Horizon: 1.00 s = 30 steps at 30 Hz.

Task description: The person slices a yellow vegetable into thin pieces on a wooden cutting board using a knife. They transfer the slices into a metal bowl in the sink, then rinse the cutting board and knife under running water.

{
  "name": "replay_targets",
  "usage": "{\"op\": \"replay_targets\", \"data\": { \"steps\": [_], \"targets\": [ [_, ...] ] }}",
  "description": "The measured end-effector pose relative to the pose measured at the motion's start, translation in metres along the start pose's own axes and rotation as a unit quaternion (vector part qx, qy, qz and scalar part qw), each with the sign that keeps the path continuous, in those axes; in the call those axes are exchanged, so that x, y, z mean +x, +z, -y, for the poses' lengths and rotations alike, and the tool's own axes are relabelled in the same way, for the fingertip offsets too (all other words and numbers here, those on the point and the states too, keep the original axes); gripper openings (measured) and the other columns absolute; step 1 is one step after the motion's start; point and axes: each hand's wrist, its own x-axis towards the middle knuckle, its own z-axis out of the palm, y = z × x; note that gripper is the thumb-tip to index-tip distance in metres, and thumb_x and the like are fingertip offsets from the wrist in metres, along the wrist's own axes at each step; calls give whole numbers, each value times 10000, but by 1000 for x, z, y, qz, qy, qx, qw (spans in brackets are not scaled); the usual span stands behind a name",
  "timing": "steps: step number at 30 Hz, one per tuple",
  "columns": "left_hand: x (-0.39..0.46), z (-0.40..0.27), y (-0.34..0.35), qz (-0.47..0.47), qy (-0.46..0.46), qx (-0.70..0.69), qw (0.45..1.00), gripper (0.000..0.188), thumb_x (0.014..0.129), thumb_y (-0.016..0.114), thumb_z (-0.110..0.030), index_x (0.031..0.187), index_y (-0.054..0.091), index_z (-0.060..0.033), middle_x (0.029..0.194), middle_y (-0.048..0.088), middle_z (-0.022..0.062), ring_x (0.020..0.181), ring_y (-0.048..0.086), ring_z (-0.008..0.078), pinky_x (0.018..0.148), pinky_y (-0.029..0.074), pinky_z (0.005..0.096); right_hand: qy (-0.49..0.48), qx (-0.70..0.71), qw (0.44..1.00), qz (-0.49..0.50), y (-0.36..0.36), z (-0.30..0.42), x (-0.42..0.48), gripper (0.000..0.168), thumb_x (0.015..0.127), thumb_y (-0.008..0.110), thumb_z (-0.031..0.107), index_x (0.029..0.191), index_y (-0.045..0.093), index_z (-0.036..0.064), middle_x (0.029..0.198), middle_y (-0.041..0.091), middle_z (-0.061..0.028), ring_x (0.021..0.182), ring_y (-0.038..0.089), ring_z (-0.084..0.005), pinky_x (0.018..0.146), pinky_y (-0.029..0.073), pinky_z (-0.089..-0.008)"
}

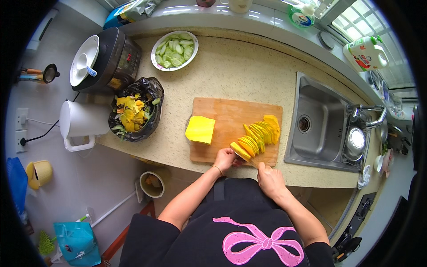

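Thin yellow-orange slices, which look like pumpkin [257, 135], lean in an overlapping row on the right part of a wooden cutting board [230, 108]. My right hand [271, 179] grips the wooden handle of a knife [254, 163] at the board's front edge. Its blade lies along the near side of the frontmost slices and is mostly hidden. At the left end of those slices is my left hand [225, 158], fingers curled close to the blade tip; whether they pinch a slice is hidden. A bright yellow pumpkin block [200, 129] sits at the board's left edge, partly over a dish rim.
Left of the board stand a black bag of peelings [133, 115], a white kettle [83, 121] and a rice cooker [116, 60] carrying a white bowl [87, 56]. A plate of sliced green vegetable [175, 50] is farther back. To the right is a steel sink [320, 103] with a faucet [372, 116].
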Motion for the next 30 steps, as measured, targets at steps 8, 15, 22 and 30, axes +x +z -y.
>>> {"op": "replay_targets", "data": {
  "steps": [8,15,22,30],
  "targets": [
    [-4,-9,6,13,2,9,1000,95,828,535,-74,793,522,12,725,619,115,574,624,179,476,504,257,37,-12,999,27,25,-4,31,68,732,482,33,782,460,-7,637,594,-195,601,612,-342,538,491,-424],
    [-12,-17,7,14,-7,-16,1000,87,802,544,-57,770,499,11,716,609,112,579,628,185,469,501,256,42,92,994,-34,25,-18,28,92,767,500,79,788,444,10,599,557,-208,579,562,-390,532,449,-460],
    [1,2,-3,4,-4,45,999,125,860,486,-72,886,582,4,733,634,87,618,631,163,495,498,243,28,-18,999,35,-1,2,-4,85,701,496,12,764,442,-4,619,573,-207,566,598,-347,504,480,-436],
    [-6,-10,5,-4,1,22,1000,116,816,568,-82,777,514,13,708,584,80,561,619,176,441,495,261,27,-25,999,4,24,2,29,97,726,494,51,805,478,-4,614,592,-172,574,608,-319,507,483,-410]
  ]
}}
